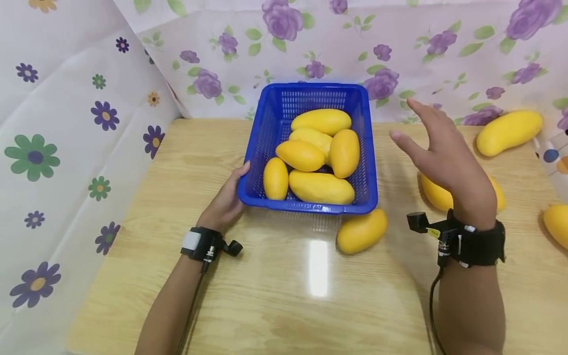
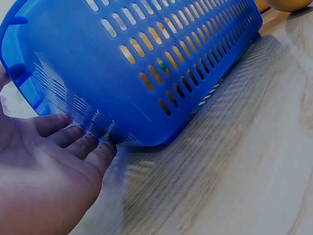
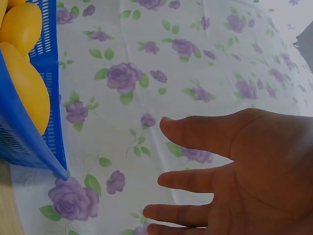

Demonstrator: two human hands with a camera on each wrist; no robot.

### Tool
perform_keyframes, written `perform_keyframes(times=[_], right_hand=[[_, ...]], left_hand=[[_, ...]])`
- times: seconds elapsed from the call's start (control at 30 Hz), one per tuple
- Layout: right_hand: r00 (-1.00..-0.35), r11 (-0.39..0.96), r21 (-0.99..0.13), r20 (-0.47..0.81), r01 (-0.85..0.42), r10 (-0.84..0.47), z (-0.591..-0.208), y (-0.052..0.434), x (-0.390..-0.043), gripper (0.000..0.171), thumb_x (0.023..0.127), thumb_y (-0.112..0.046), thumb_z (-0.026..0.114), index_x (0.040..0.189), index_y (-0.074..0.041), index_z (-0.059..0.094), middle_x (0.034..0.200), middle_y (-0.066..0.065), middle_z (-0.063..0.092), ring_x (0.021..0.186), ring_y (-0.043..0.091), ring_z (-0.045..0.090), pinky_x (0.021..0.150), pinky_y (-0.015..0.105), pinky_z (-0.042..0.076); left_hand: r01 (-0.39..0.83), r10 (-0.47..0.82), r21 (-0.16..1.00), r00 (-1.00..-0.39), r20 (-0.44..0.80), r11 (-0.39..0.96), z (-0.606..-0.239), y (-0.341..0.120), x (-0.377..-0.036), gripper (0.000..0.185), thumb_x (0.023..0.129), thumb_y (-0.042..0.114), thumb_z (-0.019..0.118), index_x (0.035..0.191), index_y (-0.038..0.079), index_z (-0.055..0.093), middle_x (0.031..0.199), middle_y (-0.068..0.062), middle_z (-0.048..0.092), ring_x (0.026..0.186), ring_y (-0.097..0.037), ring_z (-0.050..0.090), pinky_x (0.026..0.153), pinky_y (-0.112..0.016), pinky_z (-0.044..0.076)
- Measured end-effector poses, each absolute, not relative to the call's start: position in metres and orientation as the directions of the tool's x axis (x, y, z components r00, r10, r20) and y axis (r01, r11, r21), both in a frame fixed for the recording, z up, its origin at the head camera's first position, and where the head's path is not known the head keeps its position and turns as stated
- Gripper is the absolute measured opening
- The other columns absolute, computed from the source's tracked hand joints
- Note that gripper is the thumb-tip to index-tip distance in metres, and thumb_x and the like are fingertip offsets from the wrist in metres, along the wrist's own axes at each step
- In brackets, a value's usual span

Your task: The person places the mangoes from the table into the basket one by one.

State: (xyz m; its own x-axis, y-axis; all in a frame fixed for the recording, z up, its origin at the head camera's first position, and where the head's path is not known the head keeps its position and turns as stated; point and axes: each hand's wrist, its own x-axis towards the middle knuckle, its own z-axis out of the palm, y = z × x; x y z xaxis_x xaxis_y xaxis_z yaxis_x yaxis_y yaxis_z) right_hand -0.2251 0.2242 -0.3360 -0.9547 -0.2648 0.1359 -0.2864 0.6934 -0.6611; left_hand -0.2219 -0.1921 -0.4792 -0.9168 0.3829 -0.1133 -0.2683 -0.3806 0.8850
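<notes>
A blue perforated basket (image 1: 365, 148) holding several yellow mangoes (image 1: 321, 187) stands at the table's far middle. My left hand (image 1: 226, 199) rests against its near-left corner with straight fingers (image 2: 73, 134) touching the wall (image 2: 146, 63). My right hand (image 1: 437, 145) hovers in the air to the right of the basket, fingers (image 3: 195, 132) spread and holding nothing. Just below it a mango (image 1: 437, 195) lies on the table, partly hidden by the hand. Another mango (image 1: 361, 230) lies against the basket's front right corner.
More mangoes lie on the wooden table (image 1: 288, 296) at the right: one far back (image 1: 508, 131) and one at the right edge (image 1: 558, 224). Floral cloth (image 1: 66, 123) walls in the left side and back (image 3: 195, 63).
</notes>
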Motion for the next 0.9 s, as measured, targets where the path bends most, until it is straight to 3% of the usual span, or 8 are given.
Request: perform_keyframes(times=[0.63,0.9], right_hand=[[-0.96,0.711,-0.645,0.158,-0.278,-0.232,-0.345,0.232,-0.21,0.067,0.104,-0.035,0.056,0.16,-0.011,0.028,0.164,0.018,0.027,0.152,0.038,0.017,0.12,0.06,0.012],[-0.973,0.747,-0.63,0.072,-0.214,-0.218,-0.381,0.248,-0.199,0.071,0.104,-0.04,0.055,0.162,-0.012,0.023,0.163,0.024,0.025,0.149,0.046,0.02,0.116,0.065,0.016]], left_hand=[[-0.261,0.387,0.894,-0.916,-0.11,-0.364,-0.479,-0.192,-0.223,0.066,0.105,0.048,0.048,0.161,0.02,0.025,0.16,-0.004,0.032,0.141,-0.019,0.035,0.112,-0.032,0.035],[-0.259,0.398,0.908,-0.91,-0.115,-0.33,-0.482,-0.191,-0.224,0.065,0.105,0.05,0.046,0.161,0.021,0.026,0.16,-0.005,0.032,0.141,-0.019,0.035,0.111,-0.032,0.035]])
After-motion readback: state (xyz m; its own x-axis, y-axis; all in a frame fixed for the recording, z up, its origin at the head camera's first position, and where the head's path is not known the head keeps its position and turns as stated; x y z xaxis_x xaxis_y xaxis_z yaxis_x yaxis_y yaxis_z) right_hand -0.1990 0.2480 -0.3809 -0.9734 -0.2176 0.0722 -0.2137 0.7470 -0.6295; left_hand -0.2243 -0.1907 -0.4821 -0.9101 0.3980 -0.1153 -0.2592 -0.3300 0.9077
